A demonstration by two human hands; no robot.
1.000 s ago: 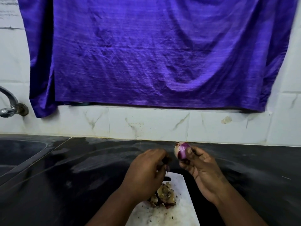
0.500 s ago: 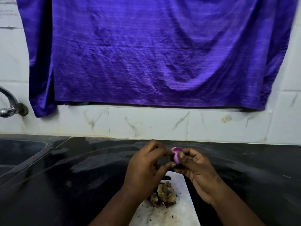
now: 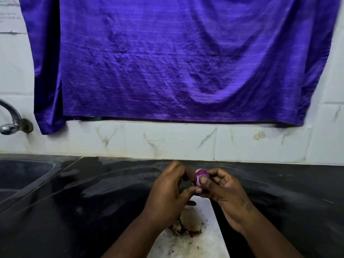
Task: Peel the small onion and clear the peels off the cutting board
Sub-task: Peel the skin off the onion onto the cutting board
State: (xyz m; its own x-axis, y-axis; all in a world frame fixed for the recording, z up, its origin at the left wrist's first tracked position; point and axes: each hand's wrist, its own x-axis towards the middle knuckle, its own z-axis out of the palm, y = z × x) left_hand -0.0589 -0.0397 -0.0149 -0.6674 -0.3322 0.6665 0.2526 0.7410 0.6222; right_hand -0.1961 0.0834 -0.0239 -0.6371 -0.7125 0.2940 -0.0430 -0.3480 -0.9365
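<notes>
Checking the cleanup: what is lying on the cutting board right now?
A pile of brown peels and dark specks lie on the white cutting board. The left hand, at the onion held by the right hand, hides the board's far left part.

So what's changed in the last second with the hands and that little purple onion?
The left hand moved up to the small round purple onion and now pinches at it. The right hand drifted slightly left, gripping the onion throughout. The brown peel heap stayed on the white cutting board.
</notes>
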